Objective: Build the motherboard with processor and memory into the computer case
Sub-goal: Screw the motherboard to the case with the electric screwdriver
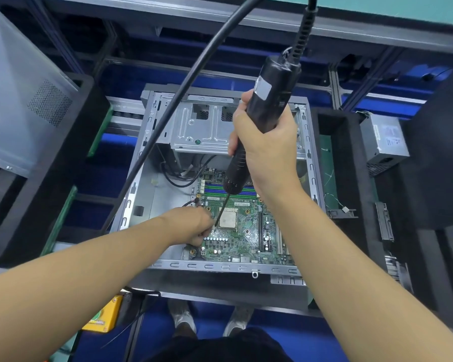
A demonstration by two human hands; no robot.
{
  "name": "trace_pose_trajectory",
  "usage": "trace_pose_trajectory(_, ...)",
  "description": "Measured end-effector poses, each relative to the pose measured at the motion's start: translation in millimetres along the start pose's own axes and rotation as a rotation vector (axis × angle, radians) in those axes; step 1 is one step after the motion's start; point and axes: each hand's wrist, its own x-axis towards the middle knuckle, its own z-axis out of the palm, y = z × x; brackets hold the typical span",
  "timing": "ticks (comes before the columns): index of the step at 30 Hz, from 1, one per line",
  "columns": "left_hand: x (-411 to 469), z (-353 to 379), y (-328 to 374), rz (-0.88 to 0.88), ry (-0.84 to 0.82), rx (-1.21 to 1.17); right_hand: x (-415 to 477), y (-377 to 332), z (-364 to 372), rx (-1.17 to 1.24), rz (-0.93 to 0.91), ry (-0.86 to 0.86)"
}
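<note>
Closest in, under both forearms, two pale shoes (183, 320) stand on a blue floor, and a yellow box (102, 320) sits well to the near left of the left fingers. The case (220, 266) lies open on its side, its near rim just short of those fingers. The left hand (194, 227) reaches in from the left, fingers curled and bunched together at the motherboard's left edge. The knuckles hide the tips, so I cannot tell whether they pinch anything. The motherboard (243, 239) lies flat on the case floor in its near right part, spreading rightward from the left fingers. The processor (228, 218) sits in its socket just right of them. The thin bit (222, 209) slants down beside the processor to meet the left fingertips. Just beyond, blue and green memory slots (212, 189) run across the board, partly under the tool. The right hand (267, 147) is higher and farther, fingers and thumb wrapped tight round the black screwdriver (266, 100), which tilts slightly from upright. Behind the right fingers a metal drive cage (202, 126) fills the case's far end. A black cable (168, 113) arcs past to their left. A grey power supply (385, 139) lies well to their right.
</note>
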Motion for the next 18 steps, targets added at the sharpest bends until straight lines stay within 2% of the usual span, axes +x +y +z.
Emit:
trace_pose_trajectory(5, -6, -8, 2, 0.018, 0.001, 0.11, -1, -2, -1, -0.015, 0.0, -0.001)
trace_pose_trajectory(9, -13, -8, -2, -0.018, 0.093, 0.015, -1, -5, 0, -0.035, -0.003, 0.006)
trace_pose_trajectory(14, -17, -5, -11, 0.046, 0.091, -0.103, -1, -6, 2, -0.024, 0.004, 0.007)
trace_pose_trajectory(18, -14, 0, -13, 0.017, 0.143, -0.19, 0, -5, 0, -0.015, -0.007, 0.002)
